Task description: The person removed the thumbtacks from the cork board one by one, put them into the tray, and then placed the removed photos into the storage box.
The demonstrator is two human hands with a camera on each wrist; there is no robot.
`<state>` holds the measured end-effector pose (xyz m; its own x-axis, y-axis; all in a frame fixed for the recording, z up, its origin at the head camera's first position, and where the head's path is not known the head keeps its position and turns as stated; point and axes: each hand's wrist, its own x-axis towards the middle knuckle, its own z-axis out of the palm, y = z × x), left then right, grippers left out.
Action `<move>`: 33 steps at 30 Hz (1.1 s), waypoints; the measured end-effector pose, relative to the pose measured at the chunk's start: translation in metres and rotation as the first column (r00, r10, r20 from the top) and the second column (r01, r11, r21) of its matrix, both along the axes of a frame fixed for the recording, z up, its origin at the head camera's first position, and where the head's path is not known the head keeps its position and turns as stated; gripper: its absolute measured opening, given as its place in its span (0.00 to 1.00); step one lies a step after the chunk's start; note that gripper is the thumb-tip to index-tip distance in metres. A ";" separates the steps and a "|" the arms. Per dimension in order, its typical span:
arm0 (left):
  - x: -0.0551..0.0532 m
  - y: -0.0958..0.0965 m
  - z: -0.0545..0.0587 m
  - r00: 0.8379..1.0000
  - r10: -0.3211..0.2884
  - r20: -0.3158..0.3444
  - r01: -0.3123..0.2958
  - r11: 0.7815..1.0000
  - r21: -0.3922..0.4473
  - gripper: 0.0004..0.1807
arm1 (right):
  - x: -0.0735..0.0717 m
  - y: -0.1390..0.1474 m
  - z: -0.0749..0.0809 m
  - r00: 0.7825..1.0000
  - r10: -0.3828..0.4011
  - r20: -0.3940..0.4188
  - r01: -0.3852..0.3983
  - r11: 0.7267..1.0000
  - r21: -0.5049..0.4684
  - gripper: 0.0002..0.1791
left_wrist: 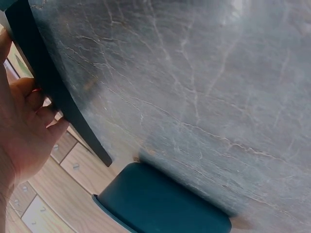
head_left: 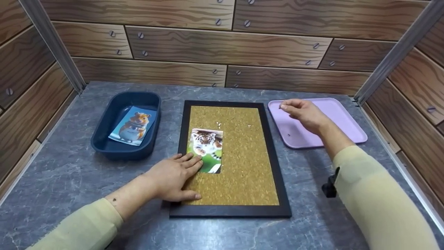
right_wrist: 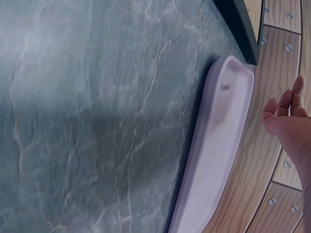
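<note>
A tiger photo (head_left: 207, 151) lies on the left half of a black-framed cork board (head_left: 248, 166). My left hand (head_left: 173, 177) rests flat over the board's left edge, its fingertips pressing the photo's lower left side and its thumb on the cork. My right hand (head_left: 303, 113) is above the left part of a lilac tray (head_left: 333, 121), thumb and forefinger pinching a tiny dark push pin (head_left: 280, 107), mostly hidden. Another small push pin (right_wrist: 225, 87) is on the tray, seen in the right wrist view. Clear pins (head_left: 218, 124) stick in the cork above the photo.
A dark blue bin (head_left: 100, 137) on the left holds a hamster picture (head_left: 135, 126). All of it stands on a grey marbled table (head_left: 222, 232), with wood-patterned walls (head_left: 194, 45) at the back and sides.
</note>
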<state>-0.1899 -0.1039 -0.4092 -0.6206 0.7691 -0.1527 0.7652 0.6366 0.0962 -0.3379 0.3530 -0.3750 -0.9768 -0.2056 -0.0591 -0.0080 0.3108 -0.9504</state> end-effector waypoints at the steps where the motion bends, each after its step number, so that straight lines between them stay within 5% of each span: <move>1: 0.000 0.000 0.000 1.000 0.000 0.000 0.000 1.000 0.000 0.54 | 0.000 0.003 -0.001 1.000 -0.004 0.000 0.004 1.000 0.003 0.06; 26: 0.002 0.001 -0.005 1.000 -0.013 -0.017 0.013 1.000 0.006 0.53 | 0.010 0.059 -0.027 0.993 -0.115 0.004 0.112 0.973 0.200 0.17; 33: -0.001 0.000 -0.002 1.000 -0.003 -0.022 0.003 1.000 0.002 0.54 | 0.006 0.064 -0.031 0.993 -0.115 -0.004 0.113 0.973 0.203 0.13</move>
<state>-0.1904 -0.1042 -0.4116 -0.6217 0.7710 -0.1377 0.7689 0.6344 0.0804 -0.3318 0.4167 -0.4062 -0.9925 -0.0760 -0.0956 0.0456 0.4953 -0.8675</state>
